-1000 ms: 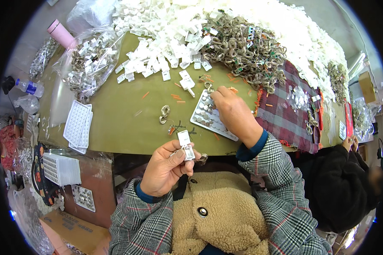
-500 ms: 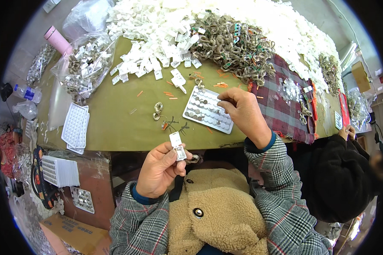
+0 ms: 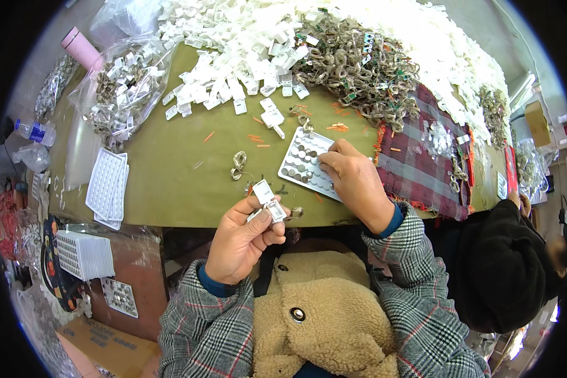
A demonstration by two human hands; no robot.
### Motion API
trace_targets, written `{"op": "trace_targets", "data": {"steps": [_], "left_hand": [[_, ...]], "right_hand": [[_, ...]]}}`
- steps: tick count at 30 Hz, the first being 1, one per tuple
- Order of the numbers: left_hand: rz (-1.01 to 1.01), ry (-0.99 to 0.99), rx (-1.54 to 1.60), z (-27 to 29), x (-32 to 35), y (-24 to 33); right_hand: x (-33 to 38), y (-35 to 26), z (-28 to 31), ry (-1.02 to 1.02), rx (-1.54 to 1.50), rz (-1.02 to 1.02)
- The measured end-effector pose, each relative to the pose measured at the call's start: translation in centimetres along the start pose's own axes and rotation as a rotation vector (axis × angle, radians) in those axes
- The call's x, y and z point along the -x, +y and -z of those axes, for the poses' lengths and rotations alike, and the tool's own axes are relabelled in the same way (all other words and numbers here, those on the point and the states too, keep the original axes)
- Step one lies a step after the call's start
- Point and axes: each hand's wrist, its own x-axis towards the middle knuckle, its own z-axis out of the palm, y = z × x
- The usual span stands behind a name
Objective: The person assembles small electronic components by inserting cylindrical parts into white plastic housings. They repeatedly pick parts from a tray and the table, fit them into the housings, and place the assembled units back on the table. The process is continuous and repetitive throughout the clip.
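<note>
Between the thumb and fingers of my left hand (image 3: 239,239) is a small white plastic case (image 3: 274,213) with its hinged lid tipped up; the inside of the case faces up. A thin wire coil (image 3: 296,213) hangs beside it. My right hand (image 3: 361,186) is over a white tray (image 3: 318,183) that holds several round silvery button cells (image 3: 301,162). Its thumb and fingertips are pinched together at the tray; whatever is between them is hidden. On the mat lies a loose wire coil (image 3: 238,165), left of the tray.
Heaps of white plastic cases (image 3: 227,69) and tangled wire coils (image 3: 359,69) cover the far side. Stacked blank trays (image 3: 107,189) and a filled clear bag (image 3: 123,94) lie left. A plaid cloth (image 3: 422,157) is right, near another person in black (image 3: 504,271).
My left hand has turned the white case and moved slightly right and up. My right fingertips have shifted lower across the tray. The whole view has also shifted a little.
</note>
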Motion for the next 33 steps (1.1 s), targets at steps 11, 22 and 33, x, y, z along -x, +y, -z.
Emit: {"op": "trace_targets", "data": {"steps": [11, 22, 33], "left_hand": [[-0.016, -0.007, 0.02, -0.4, -0.1, -2.1], [-0.052, 0.049, -0.069, -1.1, 1.7, -3.0], [-0.064, 0.139, -0.156, -1.4, 1.7, -2.6]], "right_hand": [[4.3, -6.6, 1.1, 0.089, -0.44, 0.161], [6.2, -7.4, 0.8, 0.053, -0.555, 0.155], [5.6, -7.2, -1.8, 0.358, -0.164, 0.631]]}}
